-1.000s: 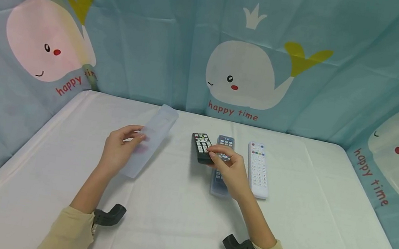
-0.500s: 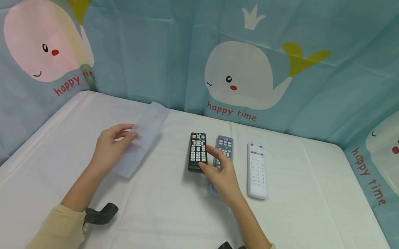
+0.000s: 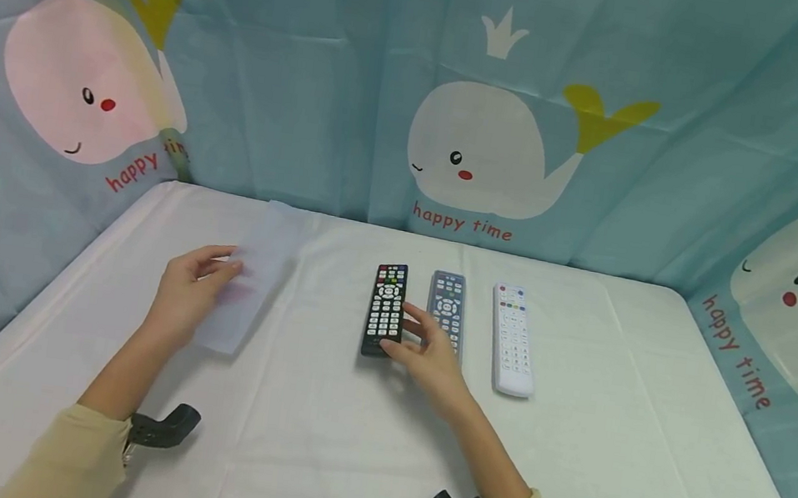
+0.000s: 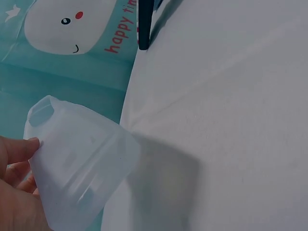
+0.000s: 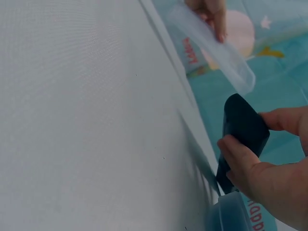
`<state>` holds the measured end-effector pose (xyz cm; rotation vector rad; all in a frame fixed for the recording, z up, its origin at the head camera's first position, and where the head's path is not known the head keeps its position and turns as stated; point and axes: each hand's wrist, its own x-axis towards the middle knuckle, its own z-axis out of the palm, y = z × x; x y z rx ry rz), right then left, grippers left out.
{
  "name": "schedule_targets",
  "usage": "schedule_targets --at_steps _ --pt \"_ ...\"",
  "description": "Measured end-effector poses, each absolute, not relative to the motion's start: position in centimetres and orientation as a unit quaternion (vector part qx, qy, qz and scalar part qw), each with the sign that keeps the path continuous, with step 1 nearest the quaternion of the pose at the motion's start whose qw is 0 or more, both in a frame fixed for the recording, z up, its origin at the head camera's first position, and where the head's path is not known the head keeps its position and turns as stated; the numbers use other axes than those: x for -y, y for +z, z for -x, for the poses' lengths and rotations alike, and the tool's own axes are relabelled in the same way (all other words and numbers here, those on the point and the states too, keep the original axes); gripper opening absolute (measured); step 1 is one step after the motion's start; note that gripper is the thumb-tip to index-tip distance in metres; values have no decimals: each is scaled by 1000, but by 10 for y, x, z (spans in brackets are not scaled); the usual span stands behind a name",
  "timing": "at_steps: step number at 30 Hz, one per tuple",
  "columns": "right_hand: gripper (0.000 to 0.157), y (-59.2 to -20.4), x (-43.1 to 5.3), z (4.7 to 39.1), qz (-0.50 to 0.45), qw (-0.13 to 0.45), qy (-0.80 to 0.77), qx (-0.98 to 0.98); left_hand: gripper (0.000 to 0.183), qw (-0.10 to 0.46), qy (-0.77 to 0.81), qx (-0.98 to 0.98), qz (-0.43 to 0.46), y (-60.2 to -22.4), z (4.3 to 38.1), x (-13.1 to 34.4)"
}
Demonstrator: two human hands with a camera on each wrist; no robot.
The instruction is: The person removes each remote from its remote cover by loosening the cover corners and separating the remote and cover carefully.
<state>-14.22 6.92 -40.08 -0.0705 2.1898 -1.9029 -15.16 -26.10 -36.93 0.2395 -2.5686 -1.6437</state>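
On the left in the head view, my left hand (image 3: 188,288) pinches the edge of a translucent silicone remote cover (image 3: 254,280) and keeps it raised over the table. One end of this remote cover (image 4: 84,159) gapes in the left wrist view, and its walls look limp. My right hand (image 3: 432,364) grips the lower end of a black remote control (image 3: 385,306) between thumb and fingers, buttons up. Whether its far end touches the table I cannot tell. Just right of it lies a second remote control (image 3: 448,293) inside a bluish translucent cover, its lower part hidden by my right hand.
A white remote control (image 3: 514,340) lies right of the covered one, buttons up. White cloth spreads over the table (image 3: 608,445). Blue-green curtain (image 3: 297,101) with printed whales rises behind the table and along its sides.
My left hand has moved left with the remote cover. My right hand has brought the black remote left and toward me, lowering and straightening it so that its buttons now show more fully.
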Motion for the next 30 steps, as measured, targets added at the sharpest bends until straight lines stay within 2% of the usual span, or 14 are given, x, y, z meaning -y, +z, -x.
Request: schedule_targets --at_steps 24,30 --pt "76 -407 -58 134 12 143 -648 -748 61 13 -551 820 -156 -376 150 328" --pt "74 -410 -56 133 10 130 -631 -765 51 7 -546 821 -166 -380 153 345"
